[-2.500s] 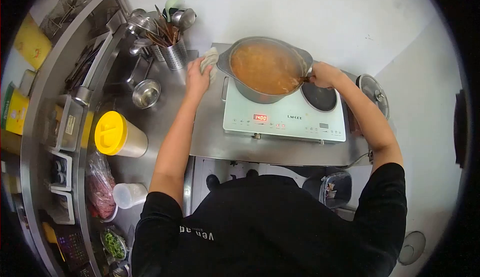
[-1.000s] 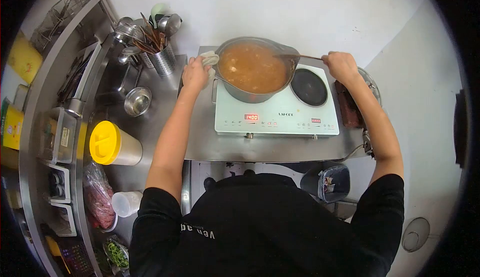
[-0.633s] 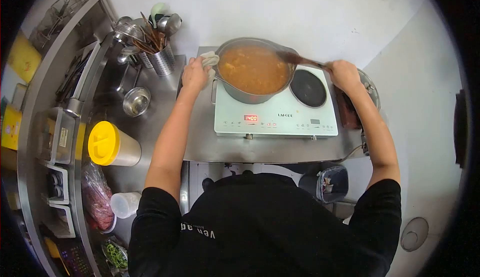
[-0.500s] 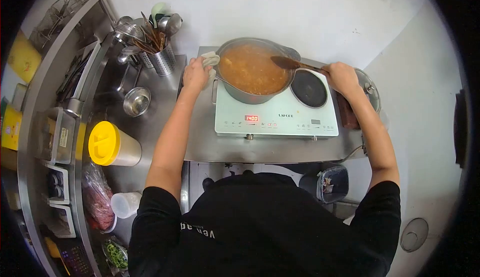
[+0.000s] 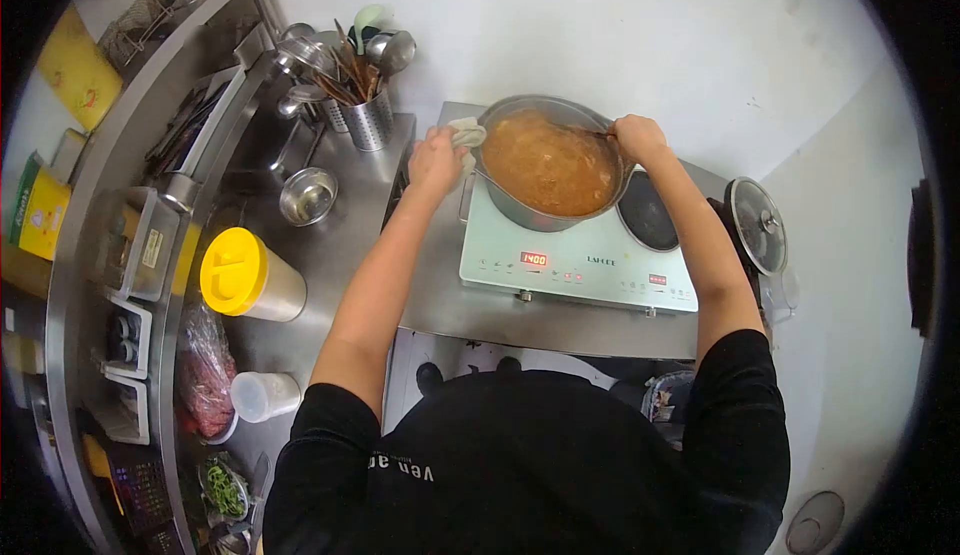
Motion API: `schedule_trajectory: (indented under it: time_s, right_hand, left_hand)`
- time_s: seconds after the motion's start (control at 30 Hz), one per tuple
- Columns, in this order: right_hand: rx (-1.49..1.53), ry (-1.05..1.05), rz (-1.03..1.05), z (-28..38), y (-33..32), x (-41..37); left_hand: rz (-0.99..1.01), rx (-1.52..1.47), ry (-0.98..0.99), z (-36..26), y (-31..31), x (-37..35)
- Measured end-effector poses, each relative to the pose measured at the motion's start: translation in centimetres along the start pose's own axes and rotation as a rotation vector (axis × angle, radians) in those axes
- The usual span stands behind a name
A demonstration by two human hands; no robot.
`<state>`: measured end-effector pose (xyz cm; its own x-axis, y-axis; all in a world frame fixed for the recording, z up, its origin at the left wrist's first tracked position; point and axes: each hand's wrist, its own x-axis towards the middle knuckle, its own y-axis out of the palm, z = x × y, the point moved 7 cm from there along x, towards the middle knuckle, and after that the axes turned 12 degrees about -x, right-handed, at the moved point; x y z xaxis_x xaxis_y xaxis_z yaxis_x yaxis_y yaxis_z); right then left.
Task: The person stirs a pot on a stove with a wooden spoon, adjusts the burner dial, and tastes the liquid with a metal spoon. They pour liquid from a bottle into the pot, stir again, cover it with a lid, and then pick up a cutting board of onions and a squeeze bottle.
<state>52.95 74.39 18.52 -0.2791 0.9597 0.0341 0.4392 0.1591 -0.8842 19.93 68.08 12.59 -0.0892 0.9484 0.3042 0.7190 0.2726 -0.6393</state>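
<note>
A deep grey pot [image 5: 522, 215] of orange-brown stew [image 5: 550, 167] stands on the left plate of a pale green double cooktop [image 5: 585, 280]. My left hand [image 5: 435, 163] is closed on a folded light cloth [image 5: 467, 135] against the pot's left side; the pot handle there is hidden. At the pot's right rim, my right hand [image 5: 640, 141] grips the handle of a wooden spatula [image 5: 596, 135]. The spatula's blade is out of sight in the stew, whose surface looks smeared by motion.
A lidded glass cover [image 5: 757, 225] leans at the cooktop's right. To the left stand a steel utensil holder [image 5: 370, 125], a steel bowl [image 5: 308, 197], a yellow-lidded container [image 5: 275, 285] and a white tub [image 5: 266, 396]. Metal shelving [image 5: 65, 325] runs along the left.
My right hand has moved left to the pot's rim, and the spatula's blade has gone down into the stew. My left hand stays at the cloth. The view has shifted slightly.
</note>
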Motion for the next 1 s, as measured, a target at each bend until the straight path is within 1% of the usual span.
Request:
schedule_trajectory:
  time_s: [0.07,0.2,0.3,0.37,0.47,0.53,0.6,0.67,0.7,0.77,0.87,1.0]
  right_hand:
    - [-0.058,-0.066,0.029,1.1,0.4,0.7]
    - [-0.063,-0.118,0.005,2.6,0.4,1.1]
    - [-0.002,-0.157,0.041,3.4,0.5,0.8]
    - [0.067,-0.157,-0.015,3.8,-0.2,0.0]
    - [0.118,-0.168,0.042,4.4,-0.9,-1.1]
    - [0.163,-0.183,0.028,4.5,-0.1,-1.3]
    - [0.208,-0.199,0.013,4.8,-0.8,-2.1]
    - [0.490,-0.112,0.245,5.0,-0.1,-3.3]
    - [0.491,-0.113,0.245,5.2,-0.1,-3.6]
    - [0.582,-0.088,0.369,5.6,0.7,-4.4]
    - [0.666,-0.106,0.430,5.6,1.2,-5.5]
    - [0.760,-0.071,0.416,4.1,0.1,-7.1]
  left_hand:
    - [0.002,0.004,0.008,-0.3,-0.1,-0.1]
    - [-0.005,0.014,0.008,-0.6,-0.3,-0.3]
    - [-0.015,0.005,0.015,-0.7,-0.2,-0.4]
    - [-0.016,0.001,0.017,-0.9,-0.2,-0.3]
    - [-0.013,0.000,0.005,-0.8,-0.1,-0.2]
    - [-0.013,0.014,0.018,-0.8,-0.1,-0.2]
    - [-0.010,0.016,0.017,-0.9,-0.1,-0.2]
    - [-0.010,0.019,0.012,-1.2,-0.3,-0.4]
    - [-0.009,0.033,-0.002,-1.4,-0.4,-0.4]
    - [-0.009,0.048,-0.019,-1.5,-0.6,-0.6]
    - [-0.011,0.050,-0.011,-1.2,-0.3,-0.5]
    - [0.009,0.037,0.006,-1.0,-0.3,-0.3]
